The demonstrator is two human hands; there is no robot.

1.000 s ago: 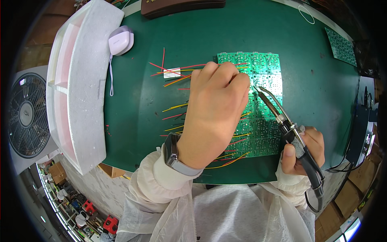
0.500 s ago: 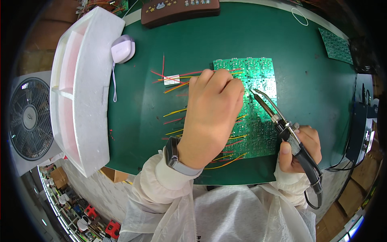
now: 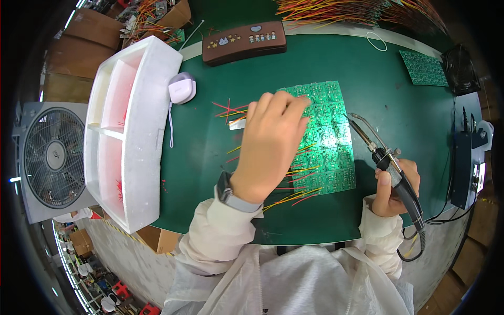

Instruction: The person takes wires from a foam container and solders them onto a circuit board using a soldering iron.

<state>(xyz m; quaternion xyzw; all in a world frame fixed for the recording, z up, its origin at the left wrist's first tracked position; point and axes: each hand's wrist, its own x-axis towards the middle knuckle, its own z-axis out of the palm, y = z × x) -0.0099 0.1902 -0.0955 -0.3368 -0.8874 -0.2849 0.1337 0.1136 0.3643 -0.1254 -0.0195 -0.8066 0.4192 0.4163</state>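
Observation:
A green circuit board panel (image 3: 331, 149) lies on the green tabletop in front of me. Over its upper left part is my left hand (image 3: 270, 142), fingers curled together; whatever they pinch is hidden. Red and yellow wires (image 3: 302, 169) lie across the panel's left edge, partly covered by that hand. Beside it, a small white block (image 3: 238, 124) has wires lying over it. My right hand (image 3: 386, 195) grips a soldering iron (image 3: 408, 199) with a thin metal tube alongside. Its tip points up and left, by the panel's right edge.
A white foam box (image 3: 142, 142) with compartments stands at the left, beside a lilac case (image 3: 182, 90). A brown pencil case (image 3: 244, 46) and a wire bundle (image 3: 336, 11) lie at the back. Another circuit board (image 3: 424, 68) and a dark equipment box (image 3: 462, 168) are at the right.
The iron's tip has moved right, from over the panel to its right edge. My left hand has shifted slightly left relative to the panel. The whole view has tilted, showing more of the back.

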